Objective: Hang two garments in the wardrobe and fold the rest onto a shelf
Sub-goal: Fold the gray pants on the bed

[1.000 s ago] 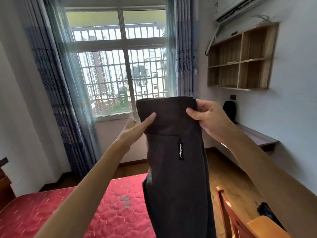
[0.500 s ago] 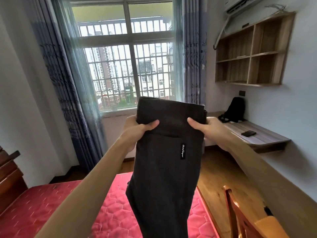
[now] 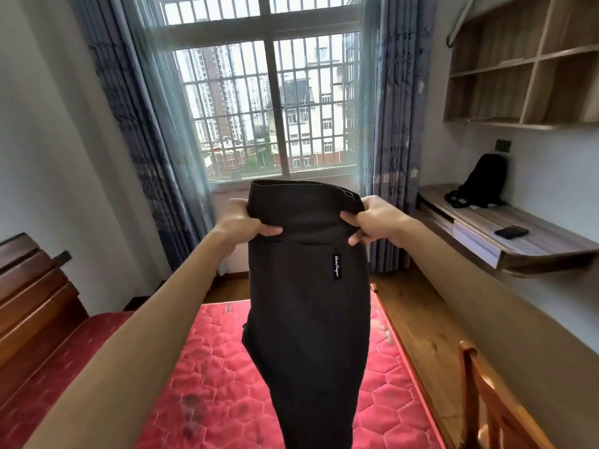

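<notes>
Since a second ago both hands have dropped a fair bit, so the trousers (image 3: 308,286) hang lower over the bed (image 3: 210,384) now. I can also see more of the bed than I could.

Left hand (image 3: 246,222) pinches one end of the waistband, thumb across the front and fingers tucked behind. Right hand (image 3: 372,222) has its fingers curled round the other end. So both are gripping cloth, nothing loose. The trousers hang straight down above the bed with the legs together, and they run out the bottom of the view, so I can't tell if the hems touch the bed.

My guess is we're at the "fold the rest" part, and this is the hold-it-up-and-square-it bit before laying it flat. The next move probably wants the waistband kept taut and level while I lower the cloth onto the bed, so the legs land without bunching.

No wardrobe in sight. The only shelf (image 3: 518,59) I can see is on the wall right of the bed, above a desk (image 3: 518,228).
</notes>
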